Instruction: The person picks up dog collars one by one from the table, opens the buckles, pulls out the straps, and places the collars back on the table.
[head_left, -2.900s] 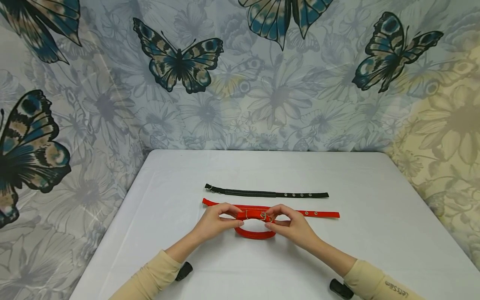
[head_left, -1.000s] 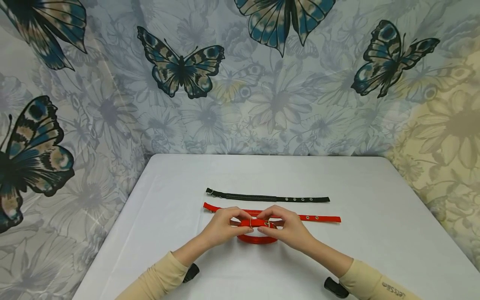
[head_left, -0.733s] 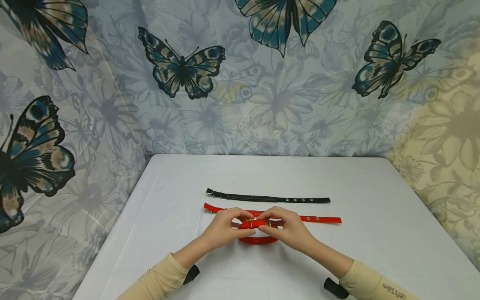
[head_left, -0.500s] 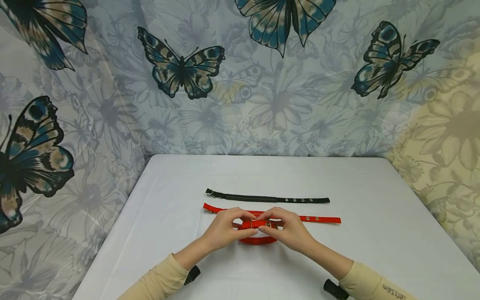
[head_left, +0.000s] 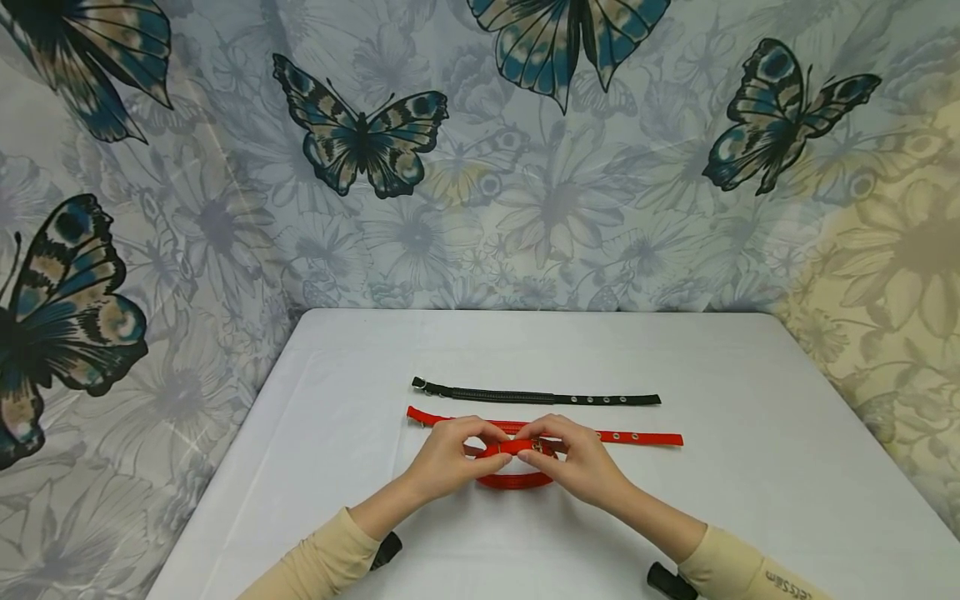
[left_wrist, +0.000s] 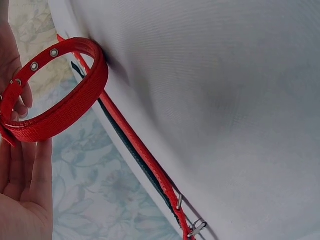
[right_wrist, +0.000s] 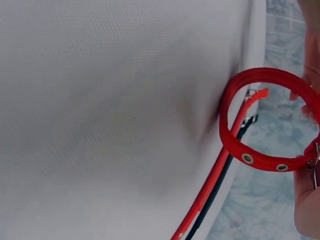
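A red collar (head_left: pixel 514 482), closed into a loop, is held between both hands over the front middle of the table. My left hand (head_left: pixel 446 458) pinches its buckle section from the left, thumb below and fingers above. From the other side my right hand (head_left: pixel 581 460) pinches the same section next to the metal buckle (head_left: pixel 538 448). The fingertips of both hands almost meet, partly covering the strap. Eyelets show along the loop (left_wrist: pixel 65 117) in the left wrist view. The right wrist view shows the loop (right_wrist: pixel 225 120) too, with the buckle partly cut off at the edge.
Just behind the hands a second red collar (head_left: pixel 645 439) lies stretched out, partly hidden. Farther back a black collar (head_left: pixel 502 396) lies straight, roughly parallel to it. Both rest on the white table (head_left: pixel 360 350), in front of a butterfly-patterned backdrop (head_left: pixel 420 242).
Since the oldest frame, the hands have drawn closer together along the collar's buckle section, and the view has shifted slightly. Over the last half second the left fingertips edge a little further over the strap.
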